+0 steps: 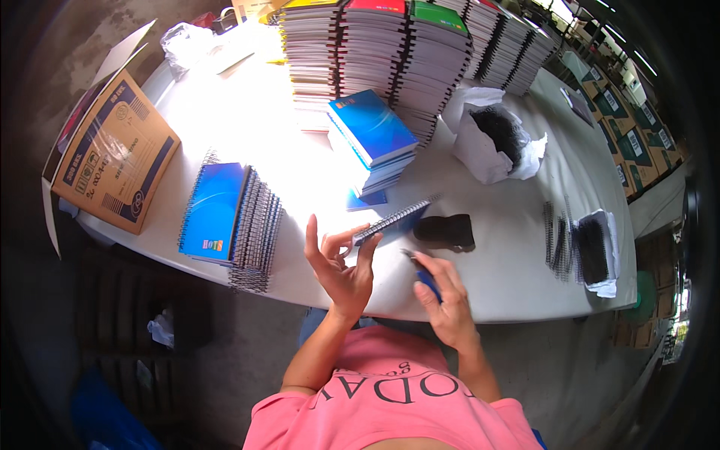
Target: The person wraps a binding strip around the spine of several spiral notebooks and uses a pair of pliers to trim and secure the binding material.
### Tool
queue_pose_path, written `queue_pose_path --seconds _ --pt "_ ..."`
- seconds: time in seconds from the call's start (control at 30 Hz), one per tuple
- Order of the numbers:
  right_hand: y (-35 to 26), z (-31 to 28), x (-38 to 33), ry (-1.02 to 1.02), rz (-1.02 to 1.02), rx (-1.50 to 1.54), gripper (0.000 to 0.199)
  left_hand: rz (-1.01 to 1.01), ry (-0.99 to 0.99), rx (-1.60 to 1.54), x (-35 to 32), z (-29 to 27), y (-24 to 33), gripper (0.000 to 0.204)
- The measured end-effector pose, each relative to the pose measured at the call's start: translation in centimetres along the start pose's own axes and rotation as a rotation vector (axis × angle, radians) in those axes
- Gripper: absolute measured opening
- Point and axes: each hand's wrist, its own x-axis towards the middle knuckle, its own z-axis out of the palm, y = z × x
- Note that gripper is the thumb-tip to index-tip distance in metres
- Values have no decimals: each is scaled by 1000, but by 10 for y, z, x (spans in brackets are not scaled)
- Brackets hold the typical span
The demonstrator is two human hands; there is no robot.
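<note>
My left hand (343, 274) pinches one end of a blue spiral notebook (405, 219) between thumb and fingers, its index finger raised. The notebook is tilted with its coiled spine up. Close to its right, my right hand (450, 300) is closed around blue-handled pliers (426, 280), whose dark jaws point toward the notebook without touching it. A stack of spiral-bound blue notebooks (217, 214) stands to the left. Beyond my hands lies a staggered pile of blue-covered books (373, 129). A dark brown object (445, 232) rests just past the pliers.
Tall stacks of bound books (375, 52) fill the table's far side. A cardboard box (116, 154) leans at the left edge. White wrapping with black coils (496, 139) sits at right, near loose coils (557, 241) and a paper-wrapped coil bundle (595, 253). Cartons (630, 127) stand beyond the white table.
</note>
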Motion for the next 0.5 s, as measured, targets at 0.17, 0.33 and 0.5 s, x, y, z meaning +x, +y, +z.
queue_pose_path --seconds 0.17,0.33,0.5 --pt "56 -17 -38 16 262 -819 44 -349 96 -298 17 -15 11 76" --pt "25 -14 0 135 40 -338 57 -336 89 -435 22 -28 30 64" --pt "-23 26 73 67 -107 940 54 -69 145 -396 37 -61 65 47"
